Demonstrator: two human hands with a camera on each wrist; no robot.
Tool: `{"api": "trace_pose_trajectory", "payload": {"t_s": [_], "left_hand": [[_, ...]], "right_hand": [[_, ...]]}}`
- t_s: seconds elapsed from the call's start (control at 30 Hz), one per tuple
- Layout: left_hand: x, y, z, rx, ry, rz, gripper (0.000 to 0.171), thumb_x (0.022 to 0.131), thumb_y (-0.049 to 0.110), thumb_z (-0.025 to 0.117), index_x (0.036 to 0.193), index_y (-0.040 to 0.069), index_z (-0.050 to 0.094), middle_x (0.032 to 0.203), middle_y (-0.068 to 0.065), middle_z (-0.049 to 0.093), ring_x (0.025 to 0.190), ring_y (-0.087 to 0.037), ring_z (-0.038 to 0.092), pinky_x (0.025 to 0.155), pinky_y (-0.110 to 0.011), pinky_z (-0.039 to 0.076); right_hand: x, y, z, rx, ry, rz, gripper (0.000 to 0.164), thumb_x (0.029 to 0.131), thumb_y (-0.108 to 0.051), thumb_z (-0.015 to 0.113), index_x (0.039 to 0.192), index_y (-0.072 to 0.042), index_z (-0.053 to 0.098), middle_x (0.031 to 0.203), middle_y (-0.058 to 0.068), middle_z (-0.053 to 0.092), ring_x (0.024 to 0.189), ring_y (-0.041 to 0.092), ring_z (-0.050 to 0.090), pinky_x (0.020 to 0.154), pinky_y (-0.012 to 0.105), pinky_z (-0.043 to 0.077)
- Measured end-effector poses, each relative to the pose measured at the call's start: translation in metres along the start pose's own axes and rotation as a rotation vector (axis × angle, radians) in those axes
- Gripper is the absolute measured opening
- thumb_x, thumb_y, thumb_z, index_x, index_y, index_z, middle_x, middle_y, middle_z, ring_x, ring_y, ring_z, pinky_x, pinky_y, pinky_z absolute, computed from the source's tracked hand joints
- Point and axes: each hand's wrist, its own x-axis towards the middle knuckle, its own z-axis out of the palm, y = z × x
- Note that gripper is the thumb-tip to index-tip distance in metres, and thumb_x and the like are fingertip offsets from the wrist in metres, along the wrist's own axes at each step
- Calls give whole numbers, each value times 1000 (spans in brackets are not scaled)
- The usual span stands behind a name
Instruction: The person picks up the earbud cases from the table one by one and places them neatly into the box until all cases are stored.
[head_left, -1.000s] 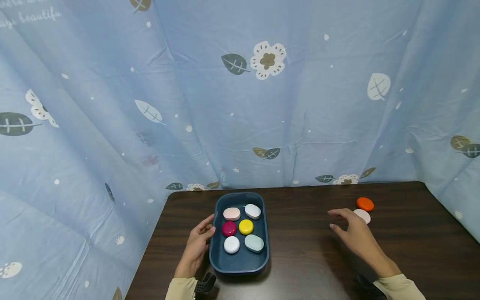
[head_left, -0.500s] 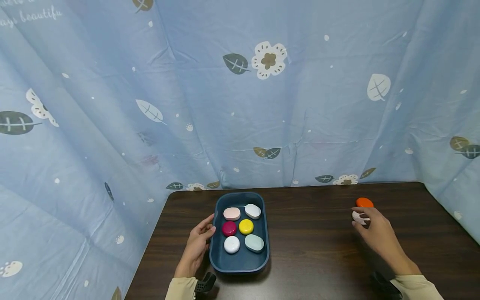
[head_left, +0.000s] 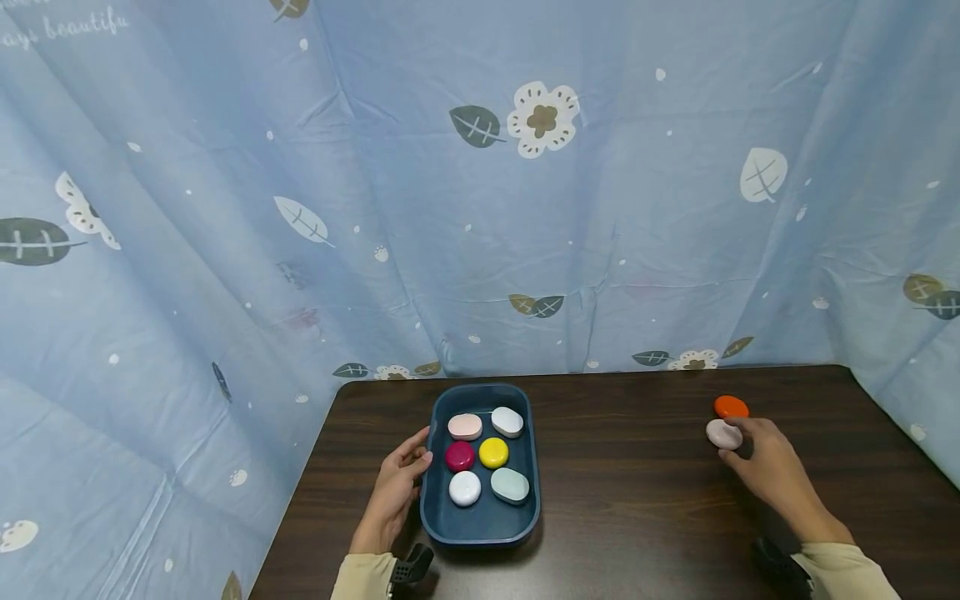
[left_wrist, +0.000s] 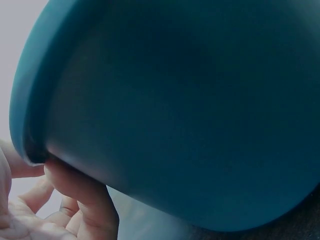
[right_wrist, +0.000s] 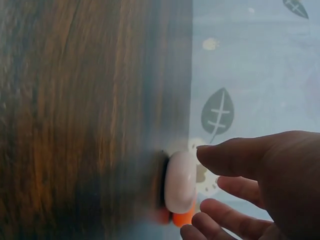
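In the head view, my left hand (head_left: 390, 492) grips the left side of a dark blue tray (head_left: 480, 533), thumb at the rim. Close up, curled fingers (left_wrist: 82, 187) touch the tray's outer wall just below its lip. Six glossy, pebble-like pieces lie inside the tray, among them a yellow one (head_left: 493, 453) and a dark red one (head_left: 459, 456). My right hand (head_left: 780, 471) hovers over a pale pink pebble-like piece (right_wrist: 180, 182) on the table, thumb and fingertips spread just above it. A gap shows between fingertips and piece in the right wrist view.
Just behind the pale piece lies an orange round piece (head_left: 731, 407). The dark wood table (head_left: 622, 500) ends at the back against a hanging blue curtain (head_left: 600, 208) printed with leaves and flowers.
My right hand has moved right to the pale pink piece, its fingers first covering part of it and now set back at its right edge. The left hand and tray stay put.
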Motion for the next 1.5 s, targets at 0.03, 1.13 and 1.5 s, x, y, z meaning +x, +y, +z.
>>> {"api": "trace_pose_trajectory", "payload": {"t_s": [0.03, 1.13, 1.5], "left_hand": [[0, 0, 0, 0, 0, 0, 48, 110, 11, 56, 157, 5, 50, 112, -7, 53, 105, -25, 53, 73, -33, 48], [-1, 0, 0, 6, 4, -3, 48, 110, 12, 55, 157, 7, 50, 114, -8, 53, 108, -27, 53, 75, -35, 48], [-1, -1, 0, 0, -3, 2, 48, 110, 12, 55, 157, 6, 49, 115, -9, 52, 108, -26, 53, 74, -34, 49]], "right_hand": [[1, 1, 0, -2, -12, 6, 54, 86, -1, 81, 129, 21, 56, 128, 48, 49, 114, 64, 50, 93, 76, 41], [19, -8, 11, 11, -113, -11, 45, 87, -1, 82, 123, 19, 61, 120, 43, 60, 99, 54, 64, 79, 65, 52], [14, -71, 18, 108, -94, -116, 45, 84, 1, 85, 124, 13, 65, 117, 32, 63, 97, 41, 65, 84, 61, 55]]}}
